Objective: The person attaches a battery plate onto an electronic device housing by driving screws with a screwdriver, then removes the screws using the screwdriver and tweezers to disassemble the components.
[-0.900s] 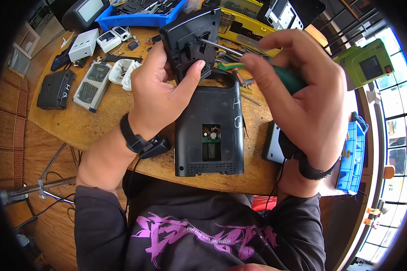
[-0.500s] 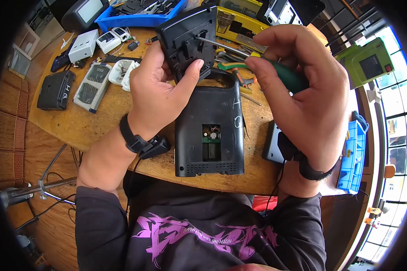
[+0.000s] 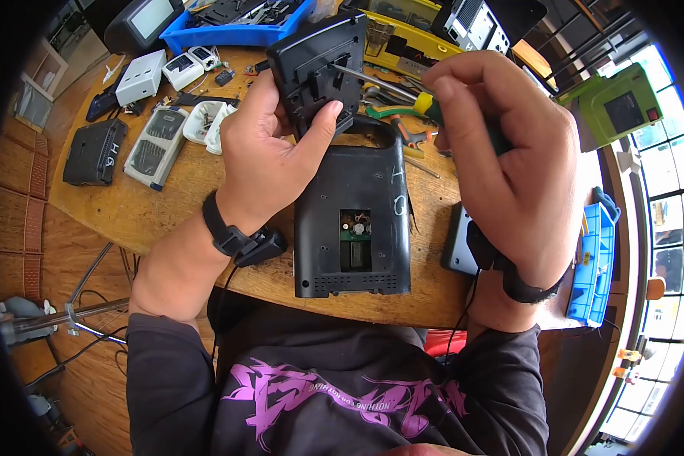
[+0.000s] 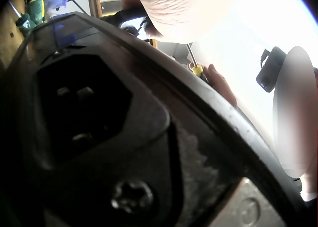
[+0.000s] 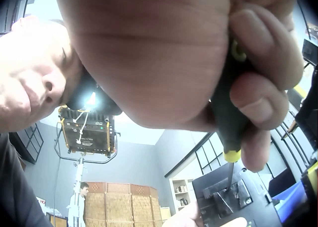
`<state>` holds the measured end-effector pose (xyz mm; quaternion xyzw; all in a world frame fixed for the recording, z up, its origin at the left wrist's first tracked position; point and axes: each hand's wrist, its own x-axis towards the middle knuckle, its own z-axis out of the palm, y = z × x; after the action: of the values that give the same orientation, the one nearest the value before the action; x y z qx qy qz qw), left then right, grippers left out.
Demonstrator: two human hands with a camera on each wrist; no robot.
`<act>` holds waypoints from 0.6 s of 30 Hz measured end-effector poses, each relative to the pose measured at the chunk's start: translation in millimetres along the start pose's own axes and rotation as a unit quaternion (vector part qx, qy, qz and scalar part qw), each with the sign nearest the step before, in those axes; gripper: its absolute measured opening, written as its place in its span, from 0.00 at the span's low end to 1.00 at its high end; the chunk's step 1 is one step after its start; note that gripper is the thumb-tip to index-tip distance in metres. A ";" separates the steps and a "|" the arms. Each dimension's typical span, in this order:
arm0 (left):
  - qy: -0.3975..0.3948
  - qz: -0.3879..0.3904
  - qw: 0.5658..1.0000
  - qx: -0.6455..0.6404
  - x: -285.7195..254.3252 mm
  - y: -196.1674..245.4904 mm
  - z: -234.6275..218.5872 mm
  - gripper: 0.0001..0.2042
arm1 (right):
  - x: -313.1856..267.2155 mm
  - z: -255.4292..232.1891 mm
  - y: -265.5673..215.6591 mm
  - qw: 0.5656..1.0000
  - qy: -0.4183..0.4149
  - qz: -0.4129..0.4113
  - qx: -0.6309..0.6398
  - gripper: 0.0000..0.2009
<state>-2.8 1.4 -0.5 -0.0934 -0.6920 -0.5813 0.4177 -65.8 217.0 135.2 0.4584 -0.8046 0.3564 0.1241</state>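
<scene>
In the head view my left hand [image 3: 270, 156] grips a black plastic part [image 3: 315, 49] with clips and a recess, raised above the table, thumb across its face. My right hand [image 3: 520, 159] holds a screwdriver [image 3: 380, 82] by its green handle, fingers curled round it in the right wrist view. The metal tip meets the recessed middle of the part. Below the left hand, a black device housing [image 3: 349, 178] lies on the table, marked with white letters. A rectangular opening in it shows a green circuit board [image 3: 355, 232]. The left wrist view shows a dark socket [image 4: 82, 108] close up.
Pliers [image 3: 395, 111] and other tools lie behind the housing. To the left are a bit case [image 3: 153, 148], a white container [image 3: 203, 121] and a black box [image 3: 91, 152]. A blue bin [image 3: 239, 34] stands at the back, a blue tray [image 3: 591, 266] at the right edge.
The fingers and thumb of my right hand have closed in round the screwdriver handle, showing more of its yellow collar. The tip stays at the black part, which has shifted slightly.
</scene>
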 end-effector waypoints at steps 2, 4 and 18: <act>0.006 0.001 1.000 0.003 -0.3 -0.4 0.6 0.20 | 1.1 2.0 1.1 0.996 0.027 -0.077 -0.046 0.07; 0.010 0.000 1.000 0.002 0.6 0.8 0.1 0.20 | 1.7 -0.3 -2.3 0.997 0.023 -0.063 -0.044 0.08; 0.009 0.010 1.000 -0.001 1.1 1.4 -1.1 0.20 | 4.3 2.1 5.7 0.993 0.018 -0.092 -0.074 0.21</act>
<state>-2.1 0.4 1.3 -0.0956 -0.6862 -0.5789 0.4299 -72.5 214.6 133.3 0.5135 -0.7809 0.2910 0.2047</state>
